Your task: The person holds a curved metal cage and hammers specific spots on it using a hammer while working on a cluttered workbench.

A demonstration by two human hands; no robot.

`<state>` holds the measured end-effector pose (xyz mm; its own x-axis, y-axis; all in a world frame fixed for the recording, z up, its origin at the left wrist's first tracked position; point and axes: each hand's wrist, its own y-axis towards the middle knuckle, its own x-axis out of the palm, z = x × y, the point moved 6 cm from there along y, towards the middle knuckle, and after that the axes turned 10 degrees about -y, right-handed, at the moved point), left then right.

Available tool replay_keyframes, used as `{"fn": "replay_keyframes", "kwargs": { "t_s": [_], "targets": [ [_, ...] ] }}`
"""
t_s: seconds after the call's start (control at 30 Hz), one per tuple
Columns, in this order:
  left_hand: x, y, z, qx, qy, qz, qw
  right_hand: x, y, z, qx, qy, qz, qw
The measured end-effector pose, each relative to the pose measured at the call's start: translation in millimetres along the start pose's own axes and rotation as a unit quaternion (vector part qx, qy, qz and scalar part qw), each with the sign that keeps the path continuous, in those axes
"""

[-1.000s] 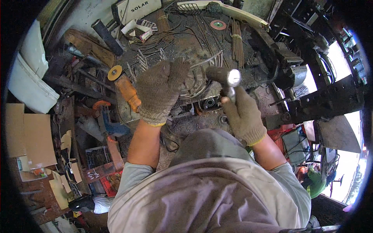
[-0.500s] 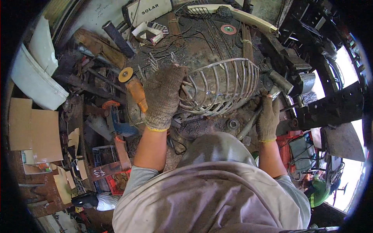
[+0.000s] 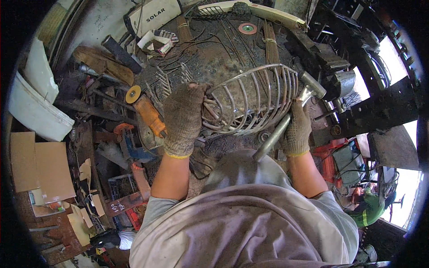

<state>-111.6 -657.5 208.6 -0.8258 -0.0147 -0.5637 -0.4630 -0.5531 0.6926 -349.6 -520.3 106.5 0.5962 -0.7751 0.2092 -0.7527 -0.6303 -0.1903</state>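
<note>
My left hand point(image 3: 182, 118), in a brown knitted glove with a yellow cuff, is closed round the left end of a basket-shaped frame of bent metal rods point(image 3: 264, 119). The frame lies on its side, its curved ribs toward the right. In a matching glove, my right hand point(image 3: 296, 129) grips a hammer point(image 3: 273, 137) with a metal pipe handle. Its cylindrical head is beside the frame's right end; whether they touch I cannot tell. The handle's lower end reaches over my lap. Glove and rods hide my left fingertips.
An orange angle grinder point(image 3: 149, 115) with a yellow disc lies left of my left hand. Short rods point(image 3: 163, 82), a rod bundle point(image 3: 271, 44), a reddish disc point(image 3: 247, 28) and a small open box point(image 3: 156, 42) lie farther back. Someone in green point(image 3: 370, 209) is at lower right.
My right hand has moved slightly up and left, and the hammer has swung so its handle points down-left across my lap. My left hand still holds the frame. The whole view has shifted a little.
</note>
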Motion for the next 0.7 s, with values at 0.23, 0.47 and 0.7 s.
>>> {"fn": "replay_keyframes", "kwargs": {
  "t_s": [0.23,0.47,0.7],
  "targets": [
    [-6,17,20,-0.072,-0.263,-0.142,0.952,-5,25,27,0.041,0.125,-0.063,0.989],
    [0,23,20,0.006,-0.370,-0.138,0.919,2,21,25,0.027,0.129,-0.060,0.989],
    [18,24,16,-0.308,-0.449,-0.216,0.811,-6,19,27,0.014,0.089,-0.062,0.994]
  ]
}}
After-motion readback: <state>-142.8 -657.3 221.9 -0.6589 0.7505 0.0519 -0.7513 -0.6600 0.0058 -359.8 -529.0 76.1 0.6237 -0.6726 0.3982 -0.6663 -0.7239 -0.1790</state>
